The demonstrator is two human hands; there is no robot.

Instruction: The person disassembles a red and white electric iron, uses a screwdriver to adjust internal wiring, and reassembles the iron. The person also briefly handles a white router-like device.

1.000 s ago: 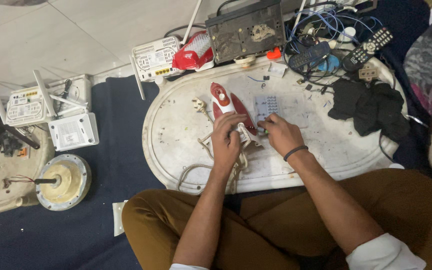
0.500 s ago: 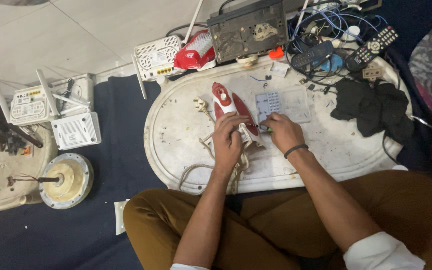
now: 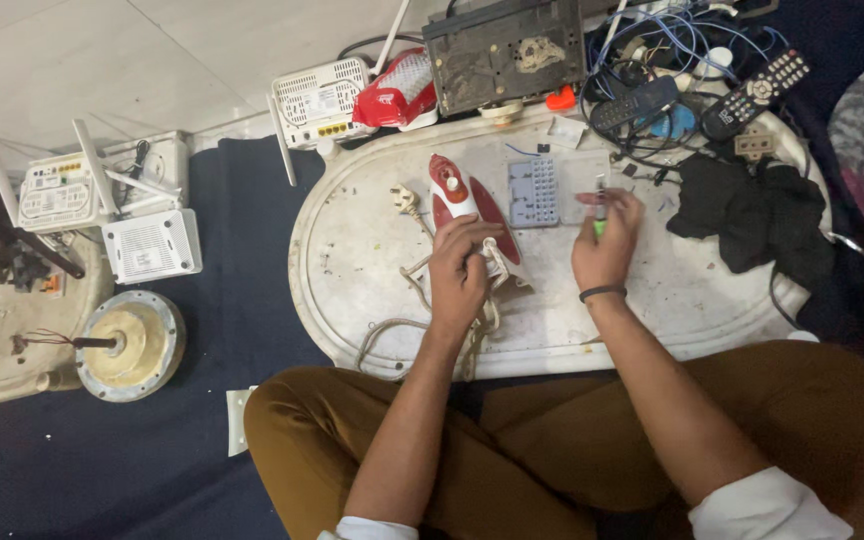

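So from the head cam I'm looking straight down at a white oval tray [image 3: 372,300] used as the desk, sitting on a dark blue mat in front of brown-trousered legs. The left hand [image 3: 460,272] is clamped down on the rear of a red and white clothes iron [image 3: 462,205], which lies near the tray's centre with its nose pointing to 11 o'clock; its cord [image 3: 407,330] loops off toward 7 o'clock. The right hand [image 3: 604,245] is just at 3 o'clock of the iron, fingers pinched shut on a slim screwdriver [image 3: 599,205] with a green bit showing, held upright-ish. Between the hands at 12 o'clock lies a small grey keypad panel [image 3: 534,192]. Black cloth [image 3: 752,215] at 3 o'clock, remotes [image 3: 752,95] and tangled wires at 1, white routers [image 3: 324,100] at 10.
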